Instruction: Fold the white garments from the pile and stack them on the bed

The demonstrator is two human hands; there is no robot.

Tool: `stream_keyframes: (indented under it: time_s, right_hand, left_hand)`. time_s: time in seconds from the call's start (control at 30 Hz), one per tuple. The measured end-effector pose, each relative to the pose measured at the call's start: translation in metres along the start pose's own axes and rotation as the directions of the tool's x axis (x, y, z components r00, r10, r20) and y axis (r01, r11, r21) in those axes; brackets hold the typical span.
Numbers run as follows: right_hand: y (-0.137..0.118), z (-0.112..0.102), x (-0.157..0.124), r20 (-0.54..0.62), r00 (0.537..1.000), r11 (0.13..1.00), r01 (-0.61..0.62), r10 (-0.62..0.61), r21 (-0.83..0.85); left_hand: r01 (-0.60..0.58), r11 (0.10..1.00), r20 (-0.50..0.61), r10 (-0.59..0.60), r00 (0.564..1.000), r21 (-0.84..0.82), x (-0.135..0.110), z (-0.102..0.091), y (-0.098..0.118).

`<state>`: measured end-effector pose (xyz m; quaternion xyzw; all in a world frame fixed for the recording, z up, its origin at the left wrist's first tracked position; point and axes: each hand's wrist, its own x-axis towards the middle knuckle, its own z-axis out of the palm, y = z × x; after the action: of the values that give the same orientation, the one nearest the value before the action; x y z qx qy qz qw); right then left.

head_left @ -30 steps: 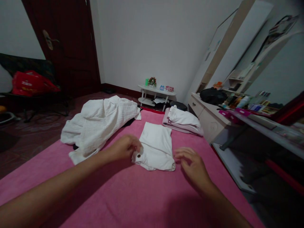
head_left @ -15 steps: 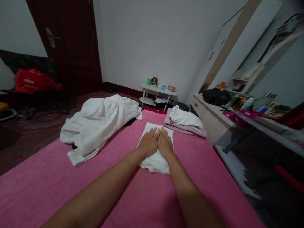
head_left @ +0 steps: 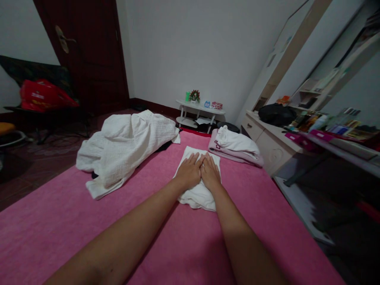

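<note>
A folded white garment lies flat on the pink bed cover, its near edge slightly ruffled. Both palms press down on top of it. My left hand rests flat with its fingers stretched forward. Beside it my right hand also lies flat, and the two hands touch at the fingers and thumbs. Neither hand grips anything. The middle of the garment is hidden under them.
To the left a loose white garment is heaped over something dark. Folded clothes lie at the far right corner of the bed. Beyond stand a small white table and, at right, a cluttered dresser.
Both hands stay flat on the folded garment, with little visible shift across it. The whole view has turned slightly, so the bed and furniture sit a little differently in the picture.
</note>
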<state>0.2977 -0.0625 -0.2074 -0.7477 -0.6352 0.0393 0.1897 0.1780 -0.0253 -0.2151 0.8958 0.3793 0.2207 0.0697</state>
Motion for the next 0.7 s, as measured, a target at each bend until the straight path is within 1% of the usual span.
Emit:
stream_keyframes:
  time_s: [0.1,0.2,0.27,0.33,0.43,0.53,0.7]
  right_hand:
    - [-0.001,0.000,0.002,-0.043,0.996,0.996,-0.079,0.081,0.031]
    - [-0.002,0.000,0.004,-0.043,0.982,0.982,-0.180,0.183,0.063]
    - [-0.002,-0.001,0.005,-0.021,0.980,0.978,-0.199,0.200,0.059]
    - [0.002,-0.001,0.004,0.003,0.983,0.982,-0.186,0.186,0.043]
    - [0.012,-0.002,-0.001,0.054,0.988,0.989,-0.145,0.145,0.003]
    - [0.026,-0.004,-0.014,0.092,0.991,0.995,-0.091,0.095,-0.039]
    - [0.041,-0.009,-0.050,0.073,0.994,0.995,-0.078,0.083,-0.066]
  left_hand:
    - [0.003,1.000,0.013,-0.003,1.000,-0.010,0.003,0.001,-0.003]
    - [0.075,0.997,0.048,-0.073,0.996,-0.031,0.007,0.000,-0.008]
    - [0.149,0.987,0.089,-0.144,0.986,-0.054,0.007,-0.002,-0.014]
    - [0.184,0.981,0.134,-0.174,0.976,-0.066,0.004,-0.005,-0.020]
    - [0.153,0.986,0.175,-0.140,0.975,-0.063,-0.008,-0.010,-0.030]
    - [0.120,0.991,0.188,-0.109,0.976,-0.052,-0.027,-0.018,-0.038]
    - [0.054,0.998,0.176,-0.045,0.983,-0.045,-0.064,-0.029,-0.045]
